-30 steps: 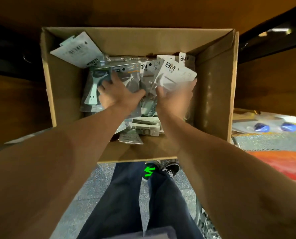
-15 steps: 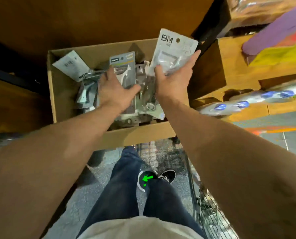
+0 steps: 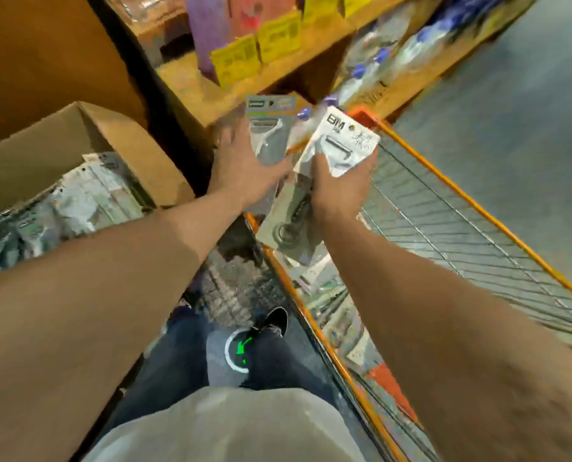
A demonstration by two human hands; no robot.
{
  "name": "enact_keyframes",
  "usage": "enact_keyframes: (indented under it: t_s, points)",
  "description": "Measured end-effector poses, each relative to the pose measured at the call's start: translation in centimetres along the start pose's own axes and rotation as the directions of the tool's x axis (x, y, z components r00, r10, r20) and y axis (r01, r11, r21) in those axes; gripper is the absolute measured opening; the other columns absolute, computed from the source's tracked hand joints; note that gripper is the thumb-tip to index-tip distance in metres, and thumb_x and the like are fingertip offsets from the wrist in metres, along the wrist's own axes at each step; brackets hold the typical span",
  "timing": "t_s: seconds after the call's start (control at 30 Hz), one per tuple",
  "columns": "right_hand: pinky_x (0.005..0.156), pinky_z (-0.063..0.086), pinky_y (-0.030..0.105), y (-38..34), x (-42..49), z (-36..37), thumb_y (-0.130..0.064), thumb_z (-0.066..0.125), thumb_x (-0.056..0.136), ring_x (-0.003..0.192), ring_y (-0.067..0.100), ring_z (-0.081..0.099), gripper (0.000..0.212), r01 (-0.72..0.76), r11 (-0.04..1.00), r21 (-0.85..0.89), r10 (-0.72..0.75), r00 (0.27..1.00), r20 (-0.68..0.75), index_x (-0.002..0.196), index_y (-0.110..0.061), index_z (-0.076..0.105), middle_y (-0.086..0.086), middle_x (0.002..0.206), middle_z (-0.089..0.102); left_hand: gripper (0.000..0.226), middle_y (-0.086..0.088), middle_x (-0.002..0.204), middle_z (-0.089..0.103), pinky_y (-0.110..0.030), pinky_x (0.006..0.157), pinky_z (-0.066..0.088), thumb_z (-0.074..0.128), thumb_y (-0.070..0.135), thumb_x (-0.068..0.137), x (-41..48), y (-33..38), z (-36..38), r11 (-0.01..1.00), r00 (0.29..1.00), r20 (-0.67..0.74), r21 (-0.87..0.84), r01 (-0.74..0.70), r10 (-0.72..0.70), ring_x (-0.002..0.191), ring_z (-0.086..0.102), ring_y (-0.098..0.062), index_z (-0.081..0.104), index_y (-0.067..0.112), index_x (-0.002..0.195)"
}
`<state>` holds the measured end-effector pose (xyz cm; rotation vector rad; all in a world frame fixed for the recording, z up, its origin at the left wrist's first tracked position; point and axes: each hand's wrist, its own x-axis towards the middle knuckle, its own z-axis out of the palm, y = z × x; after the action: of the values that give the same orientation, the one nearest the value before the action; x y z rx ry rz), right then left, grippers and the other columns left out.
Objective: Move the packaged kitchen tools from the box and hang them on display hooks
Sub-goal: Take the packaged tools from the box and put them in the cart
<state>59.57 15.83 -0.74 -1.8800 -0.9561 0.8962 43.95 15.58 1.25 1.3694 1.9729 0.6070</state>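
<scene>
Packaged tools (image 3: 344,145) gripped upright in both raised hands (image 3: 244,165).

A shop aisle is showing here: wooden shelving (image 3: 408,80) is carrying goods behind yellow labels (image 3: 234,60); an orange-framed wire trolley (image 3: 463,196) is standing on the grey floor (image 3: 518,95); a cardboard box (image 3: 128,145) is holding packaged stock (image 3: 88,198).

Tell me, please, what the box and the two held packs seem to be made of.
Box: brown cardboard, matt, creased flaps. White pack in the right hand: glossy plastic film, probably; it crumples and shines in the grip. Grey pack in the left hand: seemingly printed card under clear plastic; blur leaves it open.
</scene>
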Motion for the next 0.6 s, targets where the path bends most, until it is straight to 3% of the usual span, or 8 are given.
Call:
enact_keyframes:
  t_s: [0.13,0.2,0.27,0.33,0.4,0.47,0.53,0.6]
  points:
    - [0.107,0.043,0.033,9.5,1.6,-7.4,-0.048,0.077,0.084,0.134,0.025,0.054,0.096,-0.220,0.974,-0.054,0.214,0.972,-0.098,0.161,-0.021,0.026,0.005,0.148,0.057,0.115,-0.016,0.161,0.030,-0.036,0.118,0.029,0.079,0.060,0.075,-1.5,1.9,9.4,0.991,0.970,0.233,0.091,-0.095,0.071,0.150,0.030,-0.030,0.021,0.013,0.163]
    - [0.105,0.044,0.035,14.1,1.2,-9.6,-0.048,0.077,0.082,0.134,0.030,0.053,0.097,-0.333,0.939,-0.083,0.320,0.936,-0.144,0.160,-0.018,0.027,0.011,0.145,0.057,0.128,-0.016,0.159,0.033,-0.040,0.121,0.031,0.072,0.072,0.063,-2.2,1.5,13.2,0.987,0.947,0.316,0.123,-0.099,0.056,0.149,0.031,-0.032,0.018,0.015,0.164]
    - [0.112,0.040,0.041,18.7,0.6,-10.5,-0.049,0.075,0.084,0.142,0.036,0.045,0.107,-0.461,0.882,-0.095,0.447,0.884,-0.138,0.164,-0.013,0.014,0.019,0.153,0.047,0.134,-0.015,0.164,0.028,-0.046,0.123,0.030,0.072,0.078,0.062,-2.6,0.3,16.3,0.976,0.914,0.406,0.195,-0.093,0.006,0.152,0.027,-0.032,0.013,0.017,0.165]
    - [0.111,0.039,0.042,22.2,0.1,-10.7,-0.049,0.071,0.092,0.141,0.038,0.045,0.110,-0.620,0.765,-0.176,0.606,0.785,-0.129,0.165,-0.014,-0.003,0.023,0.155,0.043,0.127,-0.012,0.168,0.020,-0.047,0.124,0.028,0.080,0.066,0.074,-2.4,-1.4,18.8,0.949,0.874,0.482,0.299,-0.099,-0.060,0.154,0.024,-0.032,0.007,0.018,0.166]
    - [0.110,0.039,0.044,24.1,-0.2,-10.6,-0.053,0.067,0.094,0.139,0.039,0.048,0.113,-0.697,0.678,-0.232,0.687,0.714,-0.138,0.164,-0.015,-0.013,0.022,0.154,0.045,0.129,-0.012,0.169,0.017,-0.048,0.124,0.027,0.086,0.058,0.074,-2.1,-2.5,20.1,0.927,0.845,0.525,0.356,-0.114,-0.098,0.154,0.023,-0.033,0.005,0.018,0.166]
    - [0.116,0.034,0.046,24.9,-0.1,-10.8,-0.057,0.063,0.095,0.147,0.039,0.039,0.113,-0.731,0.605,-0.314,0.725,0.670,-0.163,0.163,-0.010,-0.014,0.022,0.161,0.037,0.131,-0.014,0.169,0.016,-0.047,0.125,0.027,0.088,0.058,0.072,-1.7,-3.0,20.8,0.917,0.811,0.573,0.375,-0.136,-0.114,0.154,0.024,-0.034,0.007,0.017,0.166]
    - [0.122,0.026,0.048,23.3,0.3,-10.8,-0.052,0.058,0.100,0.154,0.036,0.025,0.101,-0.716,0.591,-0.370,0.718,0.677,-0.162,0.164,-0.009,-0.006,0.018,0.169,0.022,0.120,-0.014,0.168,0.022,-0.043,0.124,0.029,0.086,0.055,0.077,-1.3,-2.5,19.9,0.924,0.819,0.567,0.354,-0.143,-0.090,0.152,0.030,-0.033,0.015,0.015,0.165]
    - [0.119,0.030,0.046,20.2,0.8,-9.9,-0.038,0.054,0.103,0.150,0.037,0.032,0.076,-0.632,0.687,-0.360,0.632,0.763,-0.135,0.163,-0.010,0.017,0.015,0.165,0.030,0.097,-0.013,0.163,0.032,-0.039,0.121,0.033,0.080,0.048,0.087,-0.9,-1.4,17.6,0.938,0.866,0.499,0.313,-0.151,-0.027,0.147,0.038,-0.031,0.027,0.016,0.162]
